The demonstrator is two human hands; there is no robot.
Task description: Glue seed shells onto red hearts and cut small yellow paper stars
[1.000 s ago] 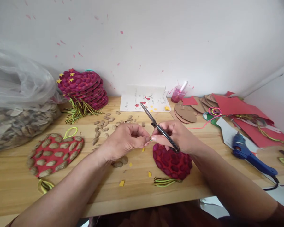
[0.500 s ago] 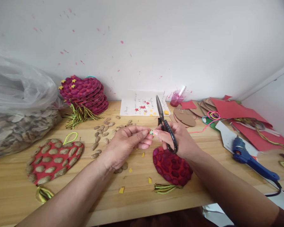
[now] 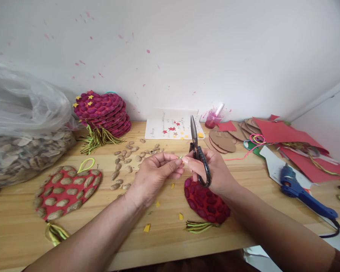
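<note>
My left hand (image 3: 154,173) pinches a tiny yellow-green piece (image 3: 181,158) between thumb and forefinger. My right hand (image 3: 217,170) meets it there, its thumb and fingertip at the piece too. Black-handled scissors (image 3: 195,130) rest in the right hand, blades pointing up and away from me. Beneath that hand lies a heart (image 3: 205,202) covered in purple-painted shells, with a green and brown yarn tassel (image 3: 202,226). Small yellow paper scraps (image 3: 147,227) are scattered on the wood between my forearms. Exactly what the tiny piece is, I cannot make out.
At left are a red heart with unpainted peanut shells (image 3: 62,191), a bag of shells (image 3: 31,151) and stacked purple hearts (image 3: 102,111). Loose peanuts (image 3: 129,169) and a paper with stars (image 3: 158,126) lie behind my hands. A blue glue gun (image 3: 306,198) and red sheets (image 3: 289,136) occupy the right.
The view has shifted slightly. Both hands remain together, fingertips drawn in a little more tightly around the tiny piece, which shows less now. The scissors stay in my right hand.
</note>
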